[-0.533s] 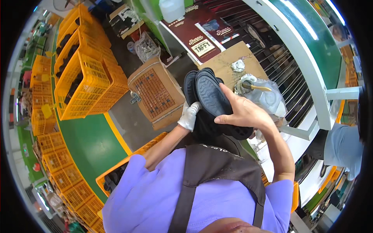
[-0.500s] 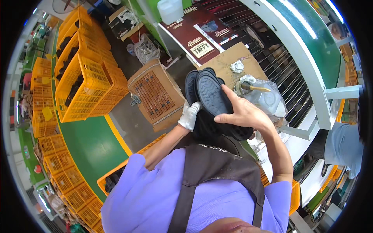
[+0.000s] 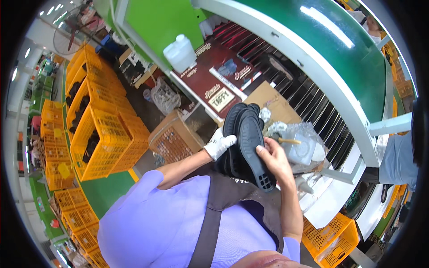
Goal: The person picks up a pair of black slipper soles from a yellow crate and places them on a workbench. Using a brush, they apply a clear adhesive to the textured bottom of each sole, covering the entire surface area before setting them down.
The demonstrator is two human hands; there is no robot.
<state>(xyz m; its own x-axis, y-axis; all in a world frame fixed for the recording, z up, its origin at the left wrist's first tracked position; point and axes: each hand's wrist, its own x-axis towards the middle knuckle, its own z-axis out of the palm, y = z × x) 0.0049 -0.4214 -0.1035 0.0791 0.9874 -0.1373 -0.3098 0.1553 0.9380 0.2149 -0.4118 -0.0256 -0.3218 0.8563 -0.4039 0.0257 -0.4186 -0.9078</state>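
Nearby, crates (image 3: 106,149) hold dark pieces (image 3: 91,145); left hand (image 3: 220,144) grips soles (image 3: 250,134).

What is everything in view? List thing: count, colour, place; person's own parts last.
Soles: several, black, centre
Crates: many, yellow, left and right
Jug: one, white, on sheets
Sheets: at least two, maroon, brown, beyond soles
Rack: one, grey, beyond soles
Handle: one, yellow, right of soles
Bags: at least two, clear, left and right
Chair: one, brown, left of soles
Counter: one, green, upper right
Fan: one, dark, upper left
Co-worker: one, blue-clad, right edge
Shirt: one, purple, under apron
Apron: one, dark, over shirt
Left fingers: one set, white-gloved, on soles
Right fingers: one set, bare, on soles
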